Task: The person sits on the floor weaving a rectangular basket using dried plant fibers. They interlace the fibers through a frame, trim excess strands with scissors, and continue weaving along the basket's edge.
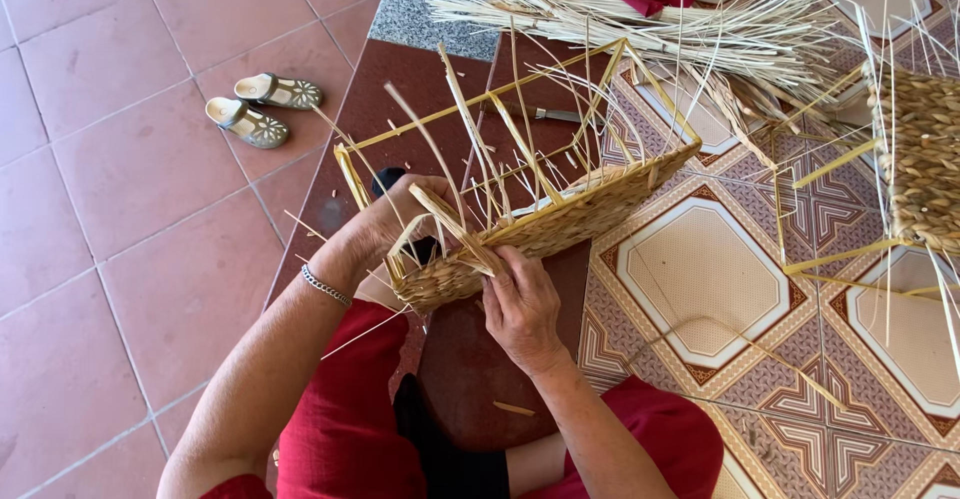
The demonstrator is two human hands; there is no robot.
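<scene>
Between both hands: half-woven basket (545, 221); left hand (385, 227) grips corner, right hand (520, 304) pinches straw strand (450, 221).

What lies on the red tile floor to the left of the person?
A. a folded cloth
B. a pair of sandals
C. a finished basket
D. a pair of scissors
B: a pair of sandals lies side by side on the red floor, well apart from the half-woven basket that the left hand and right hand hold.
</scene>
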